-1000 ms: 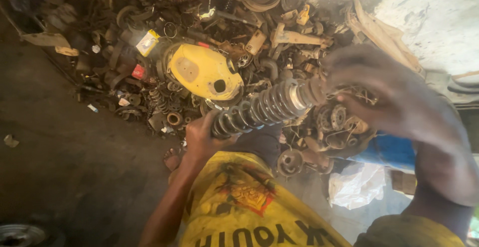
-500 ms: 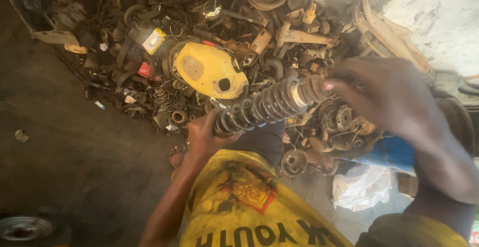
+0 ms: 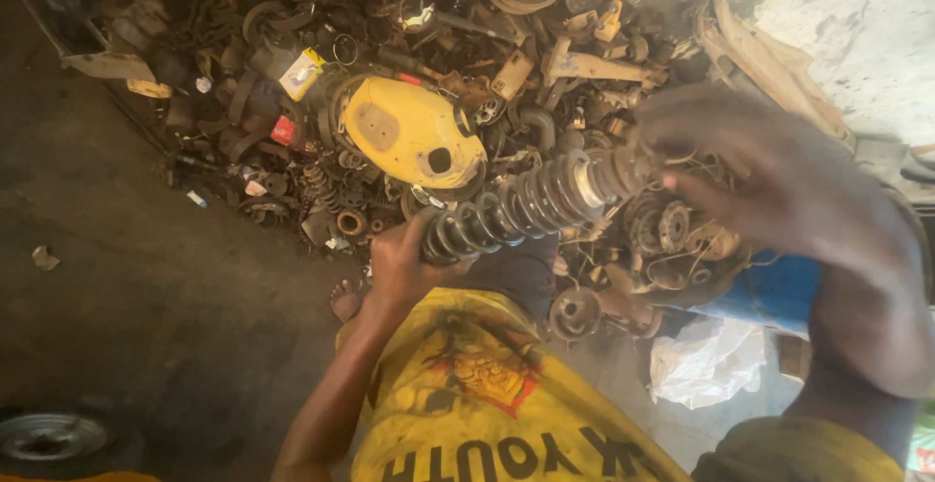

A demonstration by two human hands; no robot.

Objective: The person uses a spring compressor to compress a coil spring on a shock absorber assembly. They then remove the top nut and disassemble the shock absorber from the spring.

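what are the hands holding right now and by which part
A coil-spring shock absorber: the left hand grips its lower end, the right hand its upper end.

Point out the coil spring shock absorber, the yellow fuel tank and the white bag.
coil spring shock absorber (image 3: 521, 207), head view: middle of the coils.
yellow fuel tank (image 3: 404, 136), head view: top face, left of the filler hole.
white bag (image 3: 706, 360), head view: centre of the crumpled bag.

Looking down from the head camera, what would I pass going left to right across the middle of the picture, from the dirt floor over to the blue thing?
Bare floor → left hand gripping the lower end of the coil spring shock absorber → right hand at its upper end → blue container.
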